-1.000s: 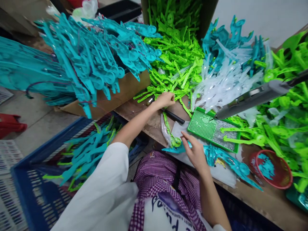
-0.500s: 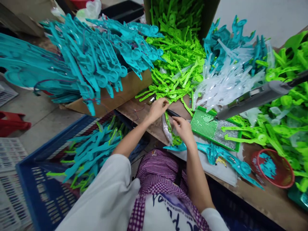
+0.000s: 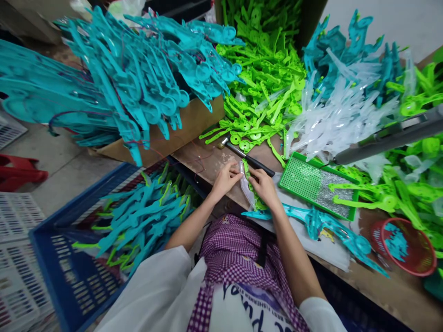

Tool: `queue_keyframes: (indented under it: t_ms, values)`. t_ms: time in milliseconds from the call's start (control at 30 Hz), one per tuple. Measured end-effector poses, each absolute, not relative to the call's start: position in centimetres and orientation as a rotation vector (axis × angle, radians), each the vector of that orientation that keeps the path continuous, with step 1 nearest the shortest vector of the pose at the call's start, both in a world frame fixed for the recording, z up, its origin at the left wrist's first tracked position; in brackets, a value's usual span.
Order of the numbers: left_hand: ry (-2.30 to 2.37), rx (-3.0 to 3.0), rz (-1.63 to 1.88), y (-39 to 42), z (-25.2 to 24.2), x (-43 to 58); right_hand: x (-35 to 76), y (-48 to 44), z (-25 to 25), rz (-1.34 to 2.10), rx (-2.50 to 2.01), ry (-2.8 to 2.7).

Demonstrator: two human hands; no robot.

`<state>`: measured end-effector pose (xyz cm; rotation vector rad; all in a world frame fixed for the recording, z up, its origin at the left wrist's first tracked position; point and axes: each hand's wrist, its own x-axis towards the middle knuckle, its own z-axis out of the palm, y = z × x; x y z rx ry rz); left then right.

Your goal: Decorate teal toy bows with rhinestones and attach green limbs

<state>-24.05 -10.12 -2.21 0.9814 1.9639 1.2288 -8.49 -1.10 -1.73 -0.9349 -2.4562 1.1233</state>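
A long green plastic part (image 3: 246, 170) lies against a clear plastic part (image 3: 246, 190) near the table's front edge, between my two hands. From the left, my left hand (image 3: 224, 180) pinches the upper end of the clear part. My right hand (image 3: 265, 186) grips the green part from the other side, its fingers partly hidden by the back of the hand. Just beyond the fingers lies a hammer (image 3: 252, 160) with a black handle. A turquoise plastic part (image 3: 313, 221) rests on the table right of my right wrist.
A green tray (image 3: 301, 182) of small metal pieces stands to the right, under a grey electric screwdriver (image 3: 374, 140). Beyond are piles of green parts (image 3: 263, 92) and clear parts (image 3: 339, 115). A red basket (image 3: 427, 263) sits far right; a blue crate (image 3: 44, 258) stands lower left.
My left hand has come down from beside the green pile to the clear part, uncovering the hammer's head and handle. My right hand stays by the green part. The view has shifted slightly.
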Motion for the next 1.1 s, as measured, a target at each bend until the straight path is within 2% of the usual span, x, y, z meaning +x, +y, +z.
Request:
queue_keyframes:
  t_ms: [367,567,767,967,1100]
  values:
    - [1.779,0.648,1.499,-11.0,-3.2,-22.3,-8.3,-1.5,-2.1,1.169,-0.906,-2.458]
    - [1.696,0.635,1.526,-11.4,-3.2,-21.8,-8.2,-1.6,-1.8,1.169,-0.894,-2.491]
    - [1.792,0.889,1.369,-11.1,-3.3,-22.4,-8.2,-1.6,-1.8,1.161,-0.885,-2.523]
    - [2.089,1.472,1.041,-11.0,-1.6,-22.6,-8.2,-1.9,-1.6,1.111,-0.862,-2.586]
    - [2.12,1.586,0.926,-11.1,-1.1,-23.0,-7.6,-2.4,-0.2,0.883,-0.9,-2.579]
